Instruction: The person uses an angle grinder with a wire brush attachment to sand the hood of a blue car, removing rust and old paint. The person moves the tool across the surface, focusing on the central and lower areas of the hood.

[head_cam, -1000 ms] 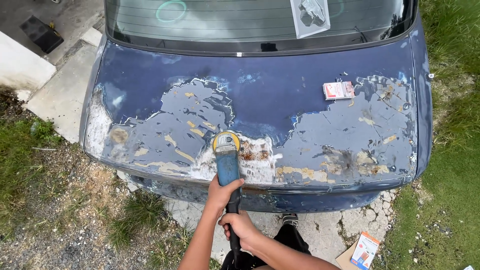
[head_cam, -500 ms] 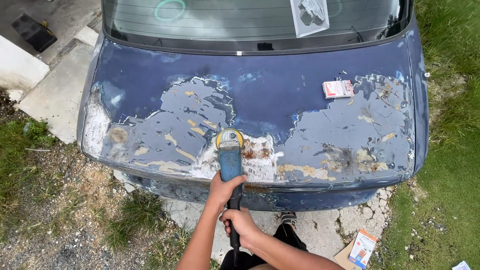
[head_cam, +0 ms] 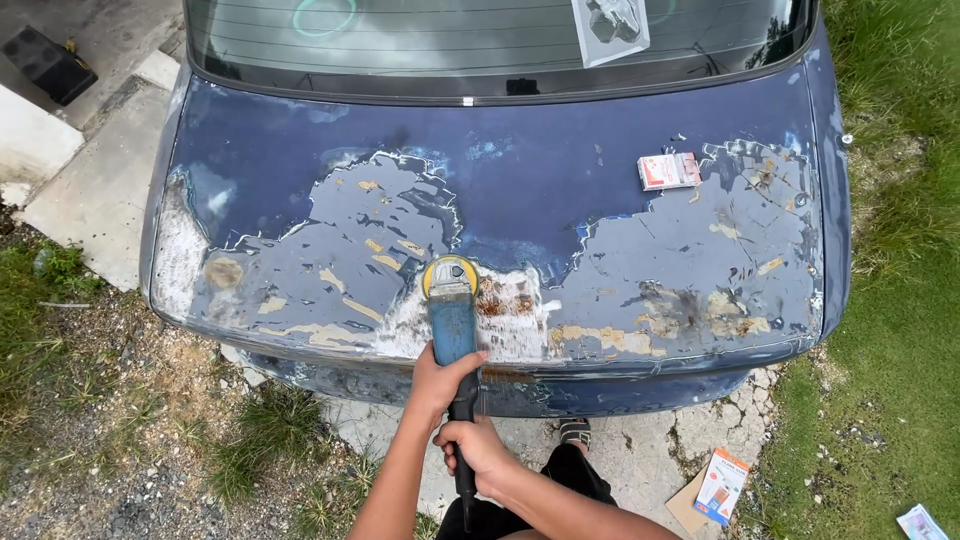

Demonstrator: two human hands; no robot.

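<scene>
Outdoors, on broken concrete slabs (head_cam: pixel 640 450) edged with grass and gravel, a dark blue car trunk lid (head_cam: pixel 520 190) fills most of the view, seen from above. Both hands are wrapped around a blue angle grinder (head_cam: pixel 452 325): the left hand (head_cam: pixel 440 380) is closed around the blue body just behind the head, and the right hand (head_cam: pixel 478 450) is closed around the black rear handle lower down, near the person's waist. Its body is a faded, dusty blue, narrow and long, ending in a round yellow disc (head_cam: pixel 449 272) that lies flat against the lid near the middle of its rear edge. Around the disc the paint is gone, leaving a pale whitish patch with rusty brown spots just to its right. Farther out, large grey areas with ragged edges and tan flecks spread to both sides of the lid, while the strip below the rear window (head_cam: pixel 480 40) keeps its blue paint. A small red and white box (head_cam: pixel 668 171) rests on the lid to the right, well apart from the tool. Another packet (head_cam: pixel 722 485) lies on the ground.
</scene>
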